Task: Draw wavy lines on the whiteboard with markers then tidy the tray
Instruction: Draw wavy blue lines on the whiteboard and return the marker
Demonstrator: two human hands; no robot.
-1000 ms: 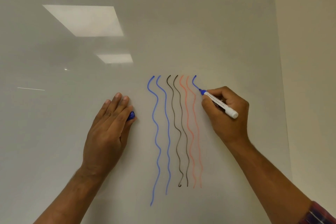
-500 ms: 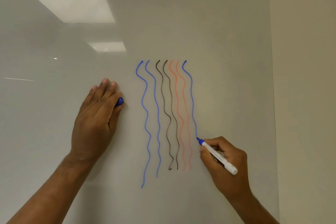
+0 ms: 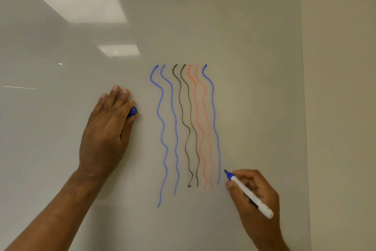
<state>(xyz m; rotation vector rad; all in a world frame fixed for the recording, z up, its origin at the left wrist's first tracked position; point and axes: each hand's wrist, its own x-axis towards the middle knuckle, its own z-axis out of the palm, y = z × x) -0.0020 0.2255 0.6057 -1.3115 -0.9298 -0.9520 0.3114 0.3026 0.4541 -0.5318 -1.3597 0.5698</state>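
Gripping blue marker (image 3: 249,194), right hand (image 3: 256,195) fingers; left hand (image 3: 105,134) flat, pinning cap (image 3: 132,111).

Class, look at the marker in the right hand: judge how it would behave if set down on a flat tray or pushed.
The marker looks round and smooth, so it would probably roll. It seems stiff and light: the right hand holds it with fingertips only.

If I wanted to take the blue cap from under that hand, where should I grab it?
Probably by its rounded end. The blue cap pokes out only at the right edge of the left hand, which lies flat on the whiteboard. Come from the right and pinch that tip; the rest is hidden.
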